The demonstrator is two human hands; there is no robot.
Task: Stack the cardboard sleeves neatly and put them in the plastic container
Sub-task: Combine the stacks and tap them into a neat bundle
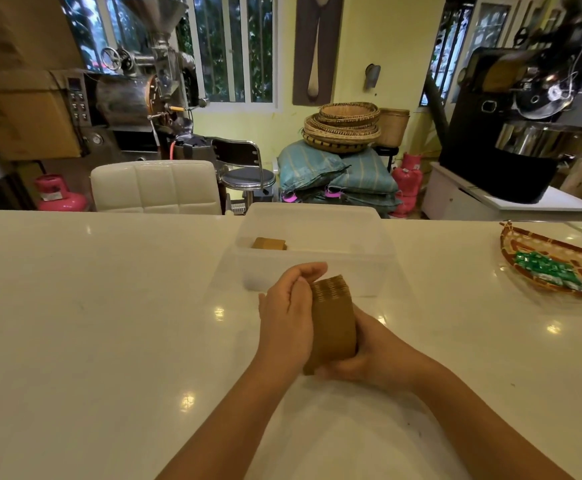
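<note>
Both hands are pressing a thick stack of brown cardboard sleeves [332,327] above the glossy white desk [109,306] — left hand [287,320] flat against its side, right hand [369,355] cupping it from below. One batch [269,243] is already lying inside the translucent plastic container [317,258] just beyond; this stack is awaiting placement — no loose sleeves are showing elsewhere.

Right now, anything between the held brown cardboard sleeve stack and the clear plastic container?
Nothing visible. The brown cardboard sleeve stack, held between left hand and right hand, sits just before the open clear plastic container.

Bare forearms [234,407], no sleeves
</note>
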